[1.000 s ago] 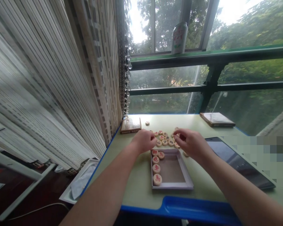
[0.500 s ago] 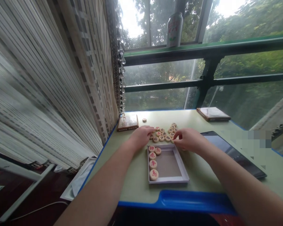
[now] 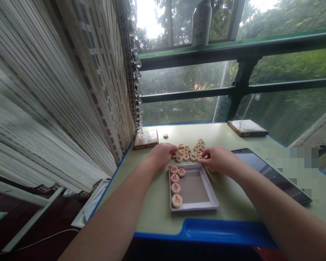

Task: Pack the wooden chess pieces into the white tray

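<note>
The loose xiangqi pieces, round pale discs with red or dark characters, lie in a cluster on the table, just beyond the far edge of a shallow box.

My left hand rests at the left edge of the cluster, fingers curled down over the outermost discs. I cannot tell whether it grips one.

My right hand rests at the near right edge of the cluster, just beside the far right corner of the shallow box. Its fingers are bent, with the tips against a disc. I cannot tell whether that disc is pinched.

The shallow box lies open between my forearms. Five boxed pieces, all with red characters, sit inside it: four in a column along the left wall and one beside the farthest of them. The rest of the box floor is bare.

A single piece lies apart, beyond the cluster. A printed flat box lies at the far left table corner, beside the curtain. A second flat box lies at the far right. A dark tablet lies right of my right forearm. A can stands on the window ledge.
</note>
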Tool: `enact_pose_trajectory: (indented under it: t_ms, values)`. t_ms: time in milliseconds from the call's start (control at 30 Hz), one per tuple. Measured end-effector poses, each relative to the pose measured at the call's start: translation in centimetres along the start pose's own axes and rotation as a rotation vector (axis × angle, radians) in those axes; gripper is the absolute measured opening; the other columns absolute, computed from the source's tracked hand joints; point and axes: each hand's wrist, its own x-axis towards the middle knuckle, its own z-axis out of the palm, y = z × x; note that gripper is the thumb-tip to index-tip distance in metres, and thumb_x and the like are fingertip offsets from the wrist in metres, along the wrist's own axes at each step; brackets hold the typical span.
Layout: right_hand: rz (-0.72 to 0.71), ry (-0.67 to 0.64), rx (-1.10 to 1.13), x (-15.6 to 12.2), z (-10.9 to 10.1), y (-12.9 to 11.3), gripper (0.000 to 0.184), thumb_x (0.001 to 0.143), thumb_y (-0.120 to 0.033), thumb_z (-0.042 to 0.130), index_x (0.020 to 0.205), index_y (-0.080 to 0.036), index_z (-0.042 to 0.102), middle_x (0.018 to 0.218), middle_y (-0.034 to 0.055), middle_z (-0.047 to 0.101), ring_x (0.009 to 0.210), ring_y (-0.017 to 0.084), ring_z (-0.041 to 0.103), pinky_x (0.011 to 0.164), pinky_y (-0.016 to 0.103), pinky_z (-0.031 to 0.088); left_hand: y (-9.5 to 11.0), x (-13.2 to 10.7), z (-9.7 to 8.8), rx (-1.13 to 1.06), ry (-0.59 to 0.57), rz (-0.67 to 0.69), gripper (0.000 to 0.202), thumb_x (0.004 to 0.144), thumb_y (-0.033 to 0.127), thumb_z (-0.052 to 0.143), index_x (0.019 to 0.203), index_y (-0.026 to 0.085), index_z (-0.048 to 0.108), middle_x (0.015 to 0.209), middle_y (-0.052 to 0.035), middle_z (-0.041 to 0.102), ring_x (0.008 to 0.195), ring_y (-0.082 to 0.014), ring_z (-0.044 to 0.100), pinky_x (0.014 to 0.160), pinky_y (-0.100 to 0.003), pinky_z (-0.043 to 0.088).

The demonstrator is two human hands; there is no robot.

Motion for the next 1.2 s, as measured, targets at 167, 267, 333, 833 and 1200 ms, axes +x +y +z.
enact_pose_trajectory:
  t_ms: [167, 267, 333, 833, 1200]
  values:
    - [0.008, 0.118, -0.072, -0.7, -0.9, -0.6, 0.029, 0.073, -0.045, 0.053, 0.075, -0.021, 0.069, 0.072, 0.0067, 0.066, 0.065, 0.02, 0.057, 0.05, 0.027, 0.032, 0.2, 0.1, 0.0, 0.009, -0.002, 0.001, 0.034, 0.077, 0.011, 0.043, 0.099, 0.018, 0.068, 0.1, -0.0045, 0.069, 0.091, -0.016, 0.062, 0.083, -0.025, 0.046]
    - [-0.172, 0.193, -0.021, -1.7, -1.2, -1.7, 0.03, 0.077, -0.045, 0.051, 0.076, -0.021, 0.068, 0.074, 0.0056, 0.064, 0.064, 0.017, 0.055, 0.051, 0.026, 0.032, 0.3, 0.1, 0.0, 0.009, -0.003, 0.007, 0.035, 0.075, 0.008, 0.044, 0.098, 0.019, 0.068, 0.1, -0.0043, 0.069, 0.09, -0.0157, 0.062, 0.083, -0.024, 0.046]
    - [-0.351, 0.169, 0.054, -2.5, -1.0, -2.5, 0.027, 0.078, -0.042, 0.052, 0.081, -0.021, 0.068, 0.073, 0.0038, 0.063, 0.062, 0.014, 0.054, 0.053, 0.025, 0.033, 0.3, 0.1, 0.0, 0.008, -0.002, 0.022, 0.036, 0.072, 0.007, 0.045, 0.095, 0.019, 0.069, 0.098, -0.0039, 0.069, 0.089, -0.0155, 0.062, 0.084, -0.024, 0.046]
    - [-0.503, 0.141, -0.05, -3.0, 1.3, -3.7, 0.027, 0.08, -0.047, 0.052, 0.092, -0.028, 0.067, 0.083, 0.0025, 0.065, 0.07, 0.017, 0.058, 0.056, 0.026, 0.033, 0.5, 0.1, -0.2, 0.019, -0.03, 0.043, 0.032, 0.067, 0.006, 0.05, 0.084, 0.021, 0.072, 0.091, -0.0025, 0.07, 0.086, -0.015, 0.063, 0.083, -0.023, 0.046]
    - [-0.538, 0.105, 0.043, -3.0, 1.0, -3.4, 0.019, 0.08, -0.033, 0.053, 0.089, -0.024, 0.068, 0.081, 0.0034, 0.064, 0.068, 0.014, 0.056, 0.058, 0.024, 0.036, 0.7, 0.0, -0.5, 0.002, -0.05, 0.029, 0.032, 0.066, 0.005, 0.049, 0.082, 0.021, 0.072, 0.09, -0.0024, 0.07, 0.089, -0.0156, 0.062, 0.083, -0.023, 0.046]
